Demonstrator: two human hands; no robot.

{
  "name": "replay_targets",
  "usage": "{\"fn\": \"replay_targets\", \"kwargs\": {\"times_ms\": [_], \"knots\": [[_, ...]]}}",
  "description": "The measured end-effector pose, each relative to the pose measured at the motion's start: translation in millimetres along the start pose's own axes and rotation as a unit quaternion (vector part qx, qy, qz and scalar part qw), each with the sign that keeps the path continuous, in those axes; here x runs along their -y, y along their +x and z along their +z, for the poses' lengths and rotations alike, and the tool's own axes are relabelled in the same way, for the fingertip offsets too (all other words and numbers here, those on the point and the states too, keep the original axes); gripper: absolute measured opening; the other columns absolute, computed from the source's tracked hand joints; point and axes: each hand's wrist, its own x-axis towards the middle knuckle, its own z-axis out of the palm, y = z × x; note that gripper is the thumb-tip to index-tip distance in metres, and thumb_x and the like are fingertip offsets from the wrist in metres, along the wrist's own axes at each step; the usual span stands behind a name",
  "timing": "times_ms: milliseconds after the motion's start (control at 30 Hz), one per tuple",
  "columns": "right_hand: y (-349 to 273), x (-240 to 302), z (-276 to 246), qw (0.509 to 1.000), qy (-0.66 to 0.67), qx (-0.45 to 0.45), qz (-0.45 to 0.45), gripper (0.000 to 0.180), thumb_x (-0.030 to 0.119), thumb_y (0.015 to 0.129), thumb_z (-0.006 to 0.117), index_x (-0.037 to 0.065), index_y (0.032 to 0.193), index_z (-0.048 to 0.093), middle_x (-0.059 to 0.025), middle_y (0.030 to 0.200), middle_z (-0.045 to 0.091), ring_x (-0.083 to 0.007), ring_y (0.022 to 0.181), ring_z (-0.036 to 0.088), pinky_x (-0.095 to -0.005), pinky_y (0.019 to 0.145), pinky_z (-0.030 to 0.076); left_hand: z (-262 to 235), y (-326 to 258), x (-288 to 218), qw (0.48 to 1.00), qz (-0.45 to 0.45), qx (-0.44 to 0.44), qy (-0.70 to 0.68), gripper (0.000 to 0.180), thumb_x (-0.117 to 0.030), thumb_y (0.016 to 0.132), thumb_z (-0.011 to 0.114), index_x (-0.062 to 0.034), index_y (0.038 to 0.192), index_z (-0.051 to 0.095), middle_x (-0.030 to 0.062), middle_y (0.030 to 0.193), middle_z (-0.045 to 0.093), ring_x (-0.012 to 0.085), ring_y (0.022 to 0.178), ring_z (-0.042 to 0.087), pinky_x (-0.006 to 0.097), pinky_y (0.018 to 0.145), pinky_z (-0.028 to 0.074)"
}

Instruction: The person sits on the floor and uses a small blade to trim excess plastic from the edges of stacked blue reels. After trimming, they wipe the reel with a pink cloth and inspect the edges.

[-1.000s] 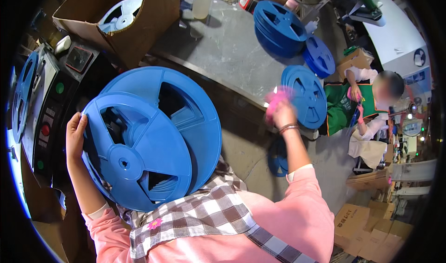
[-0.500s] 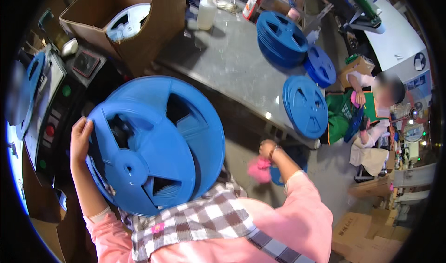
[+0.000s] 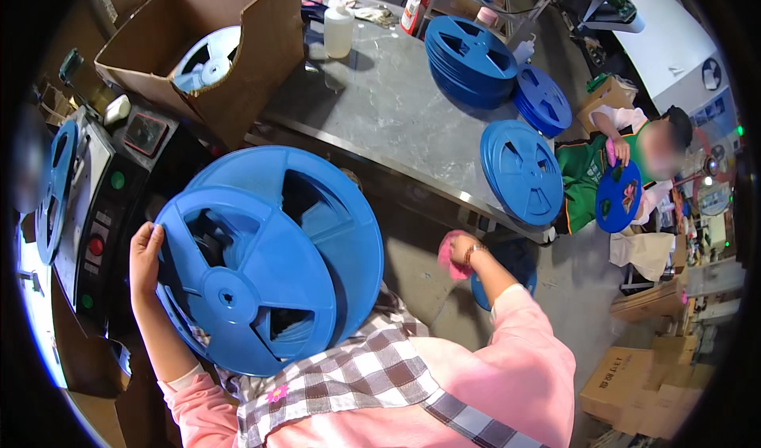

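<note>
My left hand [image 3: 145, 258] is closed on the left rim of a large blue plastic reel flange [image 3: 297, 262], thumb on the upper face. That flange lies tilted over a stack of similar blue reels [image 3: 354, 218] in front of my apron, offset so the stack shows at its upper right. Out to the right, apart from the stack, my right hand [image 3: 469, 251] grips a bunched pink cloth [image 3: 451, 266]. Below that hand, partly hidden by my forearm, is another blue reel [image 3: 485, 293] low by the floor.
A metal table [image 3: 372, 91] runs across, bearing several stacked blue reels [image 3: 519, 175] and a squeeze bottle [image 3: 338, 32]. Far left are a cardboard box [image 3: 261, 60] with a pale reel inside and a black machine [image 3: 107, 202]. At right a co-worker in green holds a blue reel [image 3: 618, 197].
My right hand has moved slightly up, and the pink cloth now sits beside its fingers instead of hanging below. My left hand keeps its hold on the flange. The co-worker's reel has turned face-on.
</note>
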Motion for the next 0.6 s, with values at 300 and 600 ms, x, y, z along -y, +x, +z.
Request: {"fn": "replay_targets", "kwargs": {"times_ms": [300, 600], "knots": [[-65.1, 23.2, -196.4, 0.521, 0.782, -0.152, -0.307, 0.033, -0.008, 0.074, 0.059, 0.014, 0.066, 0.036, 0.0006, 0.058, 0.043, -0.0109, 0.055, 0.044, -0.0268, 0.050, 0.037, -7.3, -12.5, 10.6, 0.999, -0.007, -0.015, -0.033, 0.026, -0.027, 0.096, 0.058, -0.0089, 0.078, 0.055, -0.0068, 0.070, 0.045, 0.0021, 0.068, 0.038, 0.019, 0.064, 0.033], [-54.0, 73.3, -239.8, -0.027, 0.898, -0.105, -0.427, 0.027, 0.029, 0.079, 0.061, 0.011, 0.068, 0.044, 0.0004, 0.058, 0.037, -0.0133, 0.054, 0.035, -0.0259, 0.048, 0.029, -6.6, -12.5, 13.4, 0.999, 0.006, -0.027, -0.024, 0.028, -0.027, 0.095, 0.059, -0.0093, 0.075, 0.051, -0.0074, 0.068, 0.040, 0.0023, 0.066, 0.034, 0.019, 0.061, 0.029]]}}
